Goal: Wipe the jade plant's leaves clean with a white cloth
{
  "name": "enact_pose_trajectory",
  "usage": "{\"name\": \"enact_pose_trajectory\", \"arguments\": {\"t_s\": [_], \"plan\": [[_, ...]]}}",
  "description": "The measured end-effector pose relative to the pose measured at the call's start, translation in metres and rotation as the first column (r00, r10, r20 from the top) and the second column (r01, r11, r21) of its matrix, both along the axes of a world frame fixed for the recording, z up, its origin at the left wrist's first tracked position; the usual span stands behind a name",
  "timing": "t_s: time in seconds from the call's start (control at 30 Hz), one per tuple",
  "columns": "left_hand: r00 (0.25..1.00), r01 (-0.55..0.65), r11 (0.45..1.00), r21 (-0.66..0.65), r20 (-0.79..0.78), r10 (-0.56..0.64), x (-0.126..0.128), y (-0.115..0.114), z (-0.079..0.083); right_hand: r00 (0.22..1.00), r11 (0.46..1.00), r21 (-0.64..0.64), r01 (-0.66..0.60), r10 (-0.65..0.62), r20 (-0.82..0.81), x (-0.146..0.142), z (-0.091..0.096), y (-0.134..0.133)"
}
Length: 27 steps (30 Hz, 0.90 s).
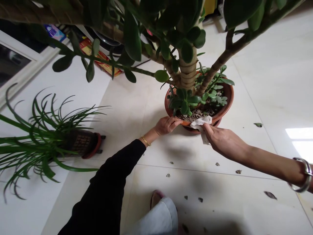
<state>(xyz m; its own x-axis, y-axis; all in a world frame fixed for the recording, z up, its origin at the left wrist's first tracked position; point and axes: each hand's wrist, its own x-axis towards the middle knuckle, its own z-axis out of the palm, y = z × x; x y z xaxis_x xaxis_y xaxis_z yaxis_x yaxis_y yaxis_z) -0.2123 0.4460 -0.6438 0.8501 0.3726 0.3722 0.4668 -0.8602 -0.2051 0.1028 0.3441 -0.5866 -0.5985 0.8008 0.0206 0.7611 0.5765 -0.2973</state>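
My left hand [167, 126], in a black sleeve with a thin gold bracelet [145, 140] at the wrist, grips the near rim of a reddish-brown round plant pot [228, 98]. My right hand [217, 140] pinches a crumpled white wipe [201, 125] against the rim, just to the right of my left hand. A wide silver bangle [303, 174] sits on my right forearm. The pot holds a jade plant with a thick trunk [188, 70] and fleshy leaves, over dark soil [195, 114] strewn with dry leaves. The pot's far side is partly hidden by foliage.
Low jade branches spread above and around the pot. A spiky green plant [41, 138] in a dark pot stands to the left. Fallen dry leaves [270, 195] lie on the white tile floor. My light-trousered knee [161, 217] shows at the bottom.
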Motion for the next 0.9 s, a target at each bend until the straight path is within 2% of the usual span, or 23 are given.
{"name": "enact_pose_trajectory", "arguments": {"t_s": [0.2,0.33,0.43,0.5,0.57,0.63,0.7,0.77,0.8,0.9], "plan": [[0.995,-0.103,0.989,-0.109,-0.014,0.102,-0.010,0.015,0.003,1.000,1.000,0.015,-0.020,0.020,-0.003,-0.009,-0.001,0.005],[0.996,-0.084,0.995,-0.056,0.038,0.086,-0.019,0.017,0.005,0.994,0.985,0.141,-0.098,0.105,-0.042,-0.004,-0.013,0.001],[0.989,-0.050,0.999,-0.007,0.137,0.051,-0.012,-0.003,0.012,0.975,0.951,0.258,-0.167,0.199,-0.100,0.005,-0.018,-0.005],[0.962,0.049,0.998,-0.033,0.270,-0.038,0.006,-0.025,0.021,0.969,0.944,0.281,-0.172,0.213,-0.123,0.011,-0.017,-0.007],[0.913,0.109,0.970,-0.216,0.408,-0.012,0.034,-0.048,0.033,0.974,0.949,0.282,-0.139,0.182,-0.131,0.018,-0.012,-0.006],[0.824,0.155,0.863,-0.482,0.544,0.156,0.066,-0.064,0.044,0.986,0.958,0.276,-0.073,0.112,-0.126,0.024,-0.005,-0.001],[0.738,0.243,0.696,-0.676,0.594,0.320,0.096,-0.068,0.049,0.994,0.963,0.268,0.022,0.009,-0.111,0.030,0.003,0.007],[0.679,0.336,0.529,-0.779,0.590,0.437,0.118,-0.063,0.050,0.991,0.959,0.260,0.115,-0.095,-0.089,0.034,0.012,0.016],[0.651,0.360,0.474,-0.804,0.580,0.490,0.126,-0.059,0.048,0.988,0.956,0.251,0.152,-0.137,-0.076,0.035,0.016,0.020],[0.574,0.409,0.356,-0.840,0.540,0.616,0.140,-0.047,0.042,0.974,0.952,0.207,0.226,-0.220,-0.051,0.035,0.027,0.031]]}}
